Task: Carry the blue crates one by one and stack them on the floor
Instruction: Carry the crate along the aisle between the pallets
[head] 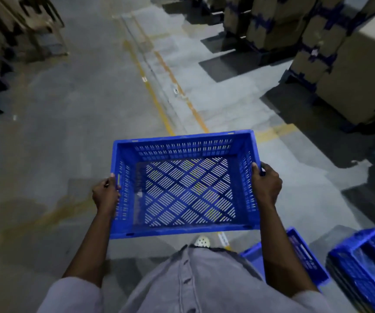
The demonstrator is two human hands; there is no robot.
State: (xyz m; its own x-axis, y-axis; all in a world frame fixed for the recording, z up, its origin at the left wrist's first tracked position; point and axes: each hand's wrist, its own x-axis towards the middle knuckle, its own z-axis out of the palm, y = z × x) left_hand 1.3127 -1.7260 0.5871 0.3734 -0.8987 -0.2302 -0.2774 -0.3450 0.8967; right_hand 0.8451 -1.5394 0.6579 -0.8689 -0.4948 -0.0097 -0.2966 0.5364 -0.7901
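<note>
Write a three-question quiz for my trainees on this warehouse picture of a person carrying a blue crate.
1. True or false: the carried crate has goods inside it.
2. Multiple choice: where do the other blue crates show in the head view?
A) low, at the person's right
B) low, at the person's left
C) far ahead, in the middle of the floor
3. Fill in the gap: the left hand and the right hand grip opposite ____ of the carried crate.

Key
1. False: it is empty, and the floor shows through its slotted base.
2. A
3. sides
</note>
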